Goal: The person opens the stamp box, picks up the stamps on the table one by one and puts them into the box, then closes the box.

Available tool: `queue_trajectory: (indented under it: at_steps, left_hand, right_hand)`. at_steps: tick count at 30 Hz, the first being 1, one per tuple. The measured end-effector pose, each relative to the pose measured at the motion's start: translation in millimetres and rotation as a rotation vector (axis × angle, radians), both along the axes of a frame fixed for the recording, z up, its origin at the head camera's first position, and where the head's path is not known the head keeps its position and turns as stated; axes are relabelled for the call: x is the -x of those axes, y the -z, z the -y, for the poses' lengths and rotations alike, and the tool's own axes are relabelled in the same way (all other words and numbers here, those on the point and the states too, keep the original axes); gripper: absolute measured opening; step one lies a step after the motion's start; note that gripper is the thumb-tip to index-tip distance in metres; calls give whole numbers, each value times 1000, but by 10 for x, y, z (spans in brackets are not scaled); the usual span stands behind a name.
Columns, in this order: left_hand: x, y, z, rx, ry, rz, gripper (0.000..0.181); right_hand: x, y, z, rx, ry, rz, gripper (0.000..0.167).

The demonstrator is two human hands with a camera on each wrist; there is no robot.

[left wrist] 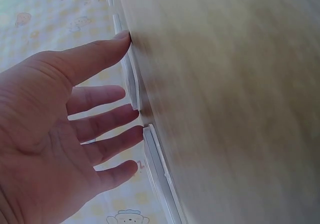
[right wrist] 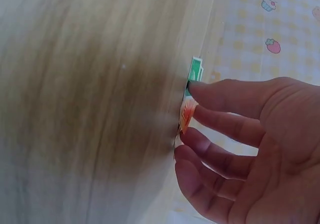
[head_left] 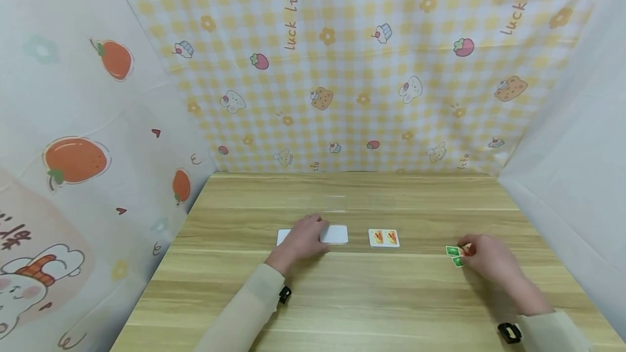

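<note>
My left hand [head_left: 304, 237] reaches over face-down white cards. A white card pile [head_left: 335, 234] shows to its right and another white card [head_left: 282, 236] at its left. In the left wrist view the fingers [left wrist: 107, 116] are nearly straight, and the thumb tip touches a card pile's edge [left wrist: 134, 81]. Farther right, my right hand [head_left: 494, 258] pinches small picture cards [head_left: 467, 250] low over the table. A green card [right wrist: 195, 70] and an orange-patterned card [right wrist: 187, 114] show at its fingertips; their number is partly hidden.
Between the hands lies a face-up card [head_left: 383, 238] with two orange pictures. The wood-grain table [head_left: 371, 303] meets a yellow checked cloth [head_left: 352, 124] at the back. Patterned cloth [head_left: 137, 113] hangs on the left, white cloth [head_left: 567, 140] on the right.
</note>
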State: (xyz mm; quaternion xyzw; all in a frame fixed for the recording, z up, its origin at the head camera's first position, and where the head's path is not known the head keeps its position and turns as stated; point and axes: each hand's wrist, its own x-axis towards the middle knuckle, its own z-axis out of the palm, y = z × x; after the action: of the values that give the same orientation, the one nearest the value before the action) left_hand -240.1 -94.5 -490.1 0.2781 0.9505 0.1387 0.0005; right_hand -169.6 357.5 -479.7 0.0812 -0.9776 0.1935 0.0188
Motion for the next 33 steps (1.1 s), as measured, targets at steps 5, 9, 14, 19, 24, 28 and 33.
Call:
queue_trajectory:
  at_steps: [5,9,14,19,24,28,33]
  left_hand:
    - [0,11,21,3,2,3,51]
    - [7,19,20,11,2,-1,51]
    - [8,10,24,12,4,7,53]
    - [-2,-16,40,13,-4,18,54]
    - [0,-43,57,3,-3,19,53]
    - [24,-26,67,-10,-9,32,53]
    - [50,-12,64,-11,-12,35,54]
  right_hand:
    - [2,12,2,1,16,-11,26]
    - [3,23,-10,12,16,-23,21]
    - [13,46,-22,22,12,-46,17]
    - [12,72,-31,34,14,-85,9]
    - [-2,66,-57,47,22,-95,9]
    - [-9,52,-72,56,35,-76,11]
    - [-10,47,-52,47,39,-63,14]
